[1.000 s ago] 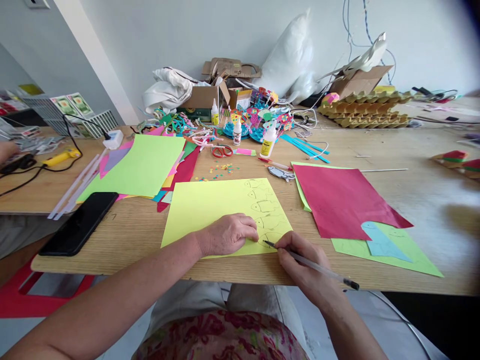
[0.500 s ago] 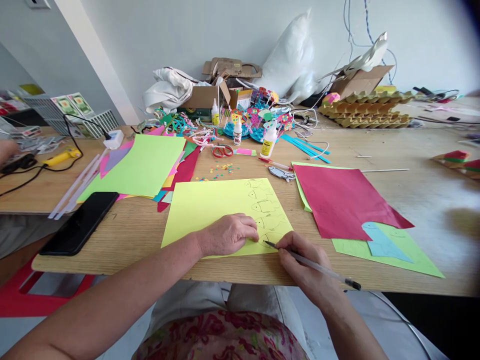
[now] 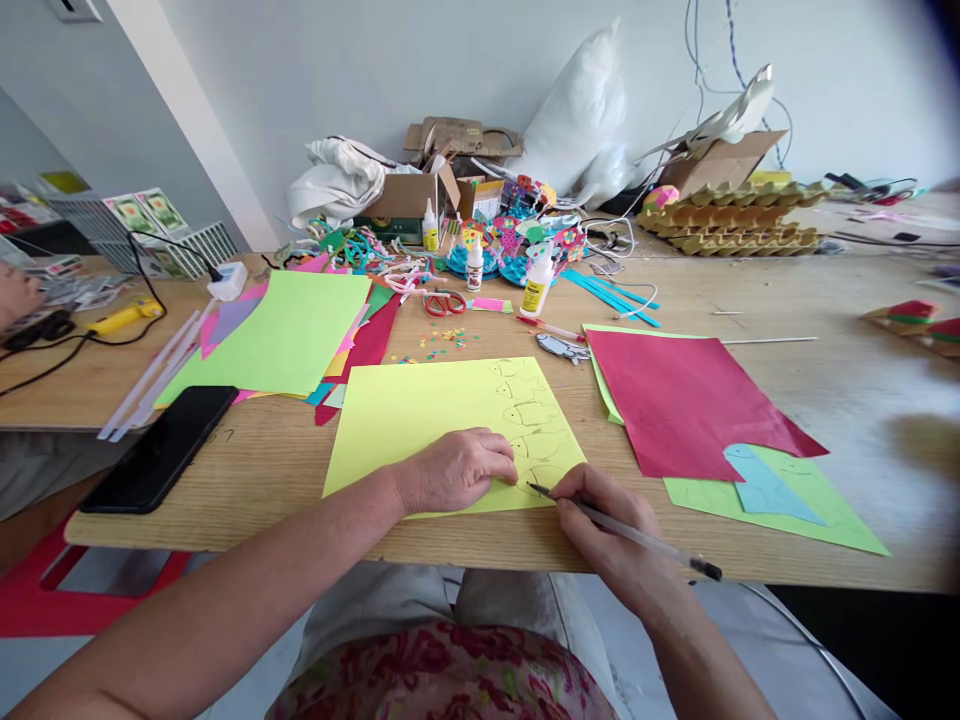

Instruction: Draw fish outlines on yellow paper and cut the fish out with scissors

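"Yellow paper (image 3: 412, 400) lies flat on the counter (image 3: 465, 540), before the person. What has changed on it?"

"Very little. Against the earlier frame, the pen (image 3: 637, 537) and both hands are almost in same place. Its tip is at the lowest of the fish outlines (image 3: 527, 413), and no new line can be told with certainty."

"And how are the hands?"

"Apart, but near each other. The right hand (image 3: 622, 510) is closed around the pen; the left hand (image 3: 457, 470) rests on the paper with bent fingers, and whether they pinch something, one cannot tell."

"What is farther out?"

"To the right, red paper (image 3: 675, 400); behind, scissors (image 3: 445, 303) and a glue bottle (image 3: 535, 285); to the left, a phone (image 3: 157, 450). At the far left edge, a co-worker's hand (image 3: 19, 295) shows more than earlier."
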`<state>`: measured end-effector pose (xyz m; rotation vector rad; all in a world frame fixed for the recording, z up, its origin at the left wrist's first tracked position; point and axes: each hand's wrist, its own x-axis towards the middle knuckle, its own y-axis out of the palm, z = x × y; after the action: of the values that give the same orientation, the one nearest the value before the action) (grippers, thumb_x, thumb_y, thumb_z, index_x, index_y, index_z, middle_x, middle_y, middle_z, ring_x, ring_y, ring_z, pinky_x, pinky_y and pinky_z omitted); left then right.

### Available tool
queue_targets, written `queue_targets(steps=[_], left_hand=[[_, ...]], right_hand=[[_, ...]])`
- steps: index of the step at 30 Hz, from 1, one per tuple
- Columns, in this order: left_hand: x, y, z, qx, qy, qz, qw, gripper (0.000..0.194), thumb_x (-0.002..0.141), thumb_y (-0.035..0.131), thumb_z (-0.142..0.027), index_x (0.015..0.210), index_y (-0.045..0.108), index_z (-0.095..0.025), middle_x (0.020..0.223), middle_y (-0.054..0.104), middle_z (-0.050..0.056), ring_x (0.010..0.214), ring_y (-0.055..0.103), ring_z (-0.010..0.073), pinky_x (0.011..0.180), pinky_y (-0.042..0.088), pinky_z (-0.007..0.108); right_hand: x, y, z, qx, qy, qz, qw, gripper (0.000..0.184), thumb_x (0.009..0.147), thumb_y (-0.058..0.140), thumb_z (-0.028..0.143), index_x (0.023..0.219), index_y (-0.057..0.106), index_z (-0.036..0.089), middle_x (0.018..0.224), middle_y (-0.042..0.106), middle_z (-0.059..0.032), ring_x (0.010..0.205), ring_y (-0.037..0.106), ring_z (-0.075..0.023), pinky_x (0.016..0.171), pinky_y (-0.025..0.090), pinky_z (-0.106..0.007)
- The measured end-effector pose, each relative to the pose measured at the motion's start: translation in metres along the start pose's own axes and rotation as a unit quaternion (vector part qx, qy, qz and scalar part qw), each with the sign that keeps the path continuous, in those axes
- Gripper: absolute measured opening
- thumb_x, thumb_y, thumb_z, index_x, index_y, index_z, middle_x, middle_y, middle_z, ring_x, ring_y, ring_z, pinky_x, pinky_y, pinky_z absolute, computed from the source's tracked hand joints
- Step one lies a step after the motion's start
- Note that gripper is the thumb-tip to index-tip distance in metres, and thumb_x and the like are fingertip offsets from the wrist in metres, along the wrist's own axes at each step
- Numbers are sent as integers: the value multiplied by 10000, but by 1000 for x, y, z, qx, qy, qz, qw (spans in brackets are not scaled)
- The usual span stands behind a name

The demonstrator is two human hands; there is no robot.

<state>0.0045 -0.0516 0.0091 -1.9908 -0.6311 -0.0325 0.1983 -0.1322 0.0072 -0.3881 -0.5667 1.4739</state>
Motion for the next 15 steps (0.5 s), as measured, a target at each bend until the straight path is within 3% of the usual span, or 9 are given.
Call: queue_targets(steps=[7,12,15], left_hand=[[-1,-1,-1,-9,-14,8,1000,331,714,399,63,819,626,-154,893,633,62,844,567,156,813,453,262],[-3,-1,-1,-6,-9,14,1000,335,684,415,66,840,618,-150,916,639,72,865,569,164,826,463,277],[-4,-5,0,-7,-5,-35,999,351,684,402,66,865,622,-140,919,642,85,869,575,163,812,475,278]], right_hand=[[-15,-5,-10,91,25,-121,988,88,758,508,239,671,515,230,520,487,44,491,453,-142,459,354,-242],[-35,-10,-13,9,-14,-149,989,71,794,524,257,725,534,245,557,543,37,475,501,-145,435,388,-232],[-44,-16,-10,-32,-35,-163,986,68,809,529,274,746,544,253,576,582,33,491,547,-150,445,429,-221]])
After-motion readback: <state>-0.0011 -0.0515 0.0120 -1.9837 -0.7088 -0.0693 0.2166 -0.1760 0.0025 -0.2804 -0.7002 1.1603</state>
